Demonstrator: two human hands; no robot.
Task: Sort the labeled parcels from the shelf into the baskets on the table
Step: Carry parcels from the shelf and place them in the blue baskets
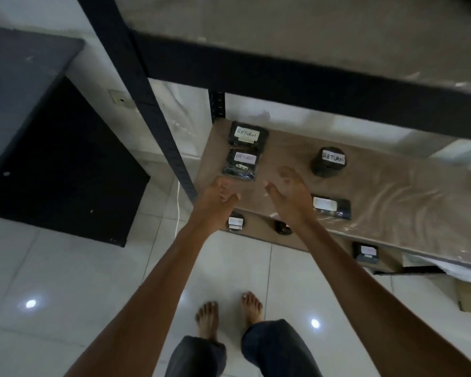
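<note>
Parcels lie spread on the plastic-covered middle shelf board (378,186), all dark with white labels. At its left rear we see a flat parcel (247,135) marked RETURN, and just in front of it a second flat parcel (242,165) whose label seems to say the same, though it is fainter. Farther right stands a round parcel (329,162), also marked RETURN. Near the front edge lies another flat parcel (331,207); we cannot read its label.

Our left hand (218,197) hovers over the front left corner of the board, just in front of the second flat parcel, fingers loosely curled and holding nothing. Our right hand (288,192) is beside it, blurred, with thumb and fingers spread and nothing in it, between the second flat parcel and the front one. Neither hand touches a parcel.

On the lower board (259,232) we make out three smaller parcels: one (235,222) under the left wrist, one (283,227) under the right wrist, one (366,253) farther right.

Dark uprights (147,110) and a top shelf (310,31) frame the rack. A dark tabletop (22,85) sits to the left. Below are white floor tiles (65,281) and our bare feet (252,306).
</note>
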